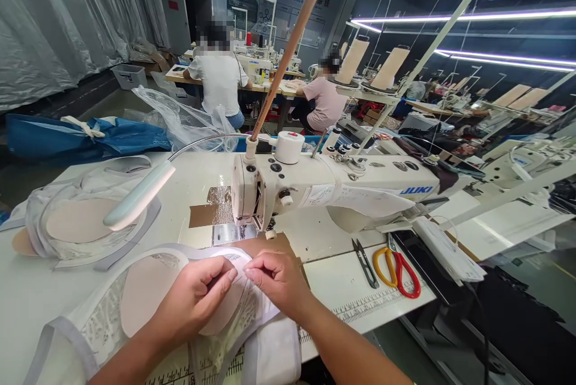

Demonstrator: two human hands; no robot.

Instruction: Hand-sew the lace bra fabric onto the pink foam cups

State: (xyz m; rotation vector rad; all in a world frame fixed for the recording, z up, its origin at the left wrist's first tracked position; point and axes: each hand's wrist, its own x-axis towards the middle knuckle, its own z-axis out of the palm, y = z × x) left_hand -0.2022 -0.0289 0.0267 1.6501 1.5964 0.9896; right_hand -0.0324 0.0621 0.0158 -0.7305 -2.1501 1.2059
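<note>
A white lace garment piece with pale pink padded cups (139, 295) lies on the sewing table in front of me. My left hand (195, 301) pinches its fabric with thumb and fingers closed. My right hand (276, 280) pinches the same fabric just to the right, fingertips almost meeting the left hand's. Both hands sit just in front of the needle area of the white JUKI sewing machine (333, 184).
A gooseneck lamp (137, 196) reaches over the table at left, above a second lace piece (74, 220). Thread snips (365, 262) and yellow-and-red scissors (398, 268) lie to the right. Two people sit at benches behind, with blue bags and plastic sheeting.
</note>
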